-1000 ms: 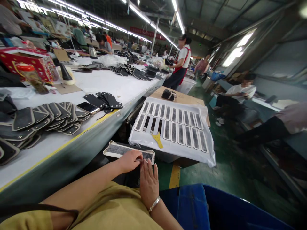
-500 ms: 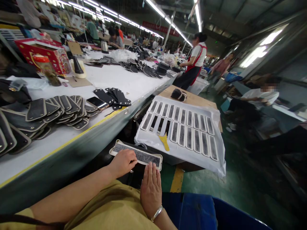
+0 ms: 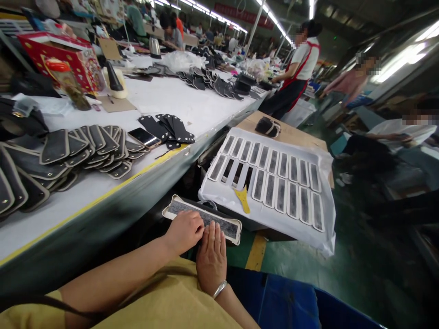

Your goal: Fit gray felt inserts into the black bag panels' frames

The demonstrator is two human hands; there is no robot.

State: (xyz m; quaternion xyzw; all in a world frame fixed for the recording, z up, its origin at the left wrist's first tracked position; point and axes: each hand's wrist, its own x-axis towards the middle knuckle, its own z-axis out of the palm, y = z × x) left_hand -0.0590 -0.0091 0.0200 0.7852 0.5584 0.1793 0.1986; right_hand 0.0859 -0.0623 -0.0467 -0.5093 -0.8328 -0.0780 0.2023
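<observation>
Left hand curls at the grey strip, its hold hard to tell; right hand lies flat and unclenched

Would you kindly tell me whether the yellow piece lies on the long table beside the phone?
No, the yellow piece lies on the white sheet bearing rows of grey strips, not beside the phone.

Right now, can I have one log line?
left hand: curled over white-edged grey strip | right hand: flat at its near edge | beyond: yellow forked piece
</observation>
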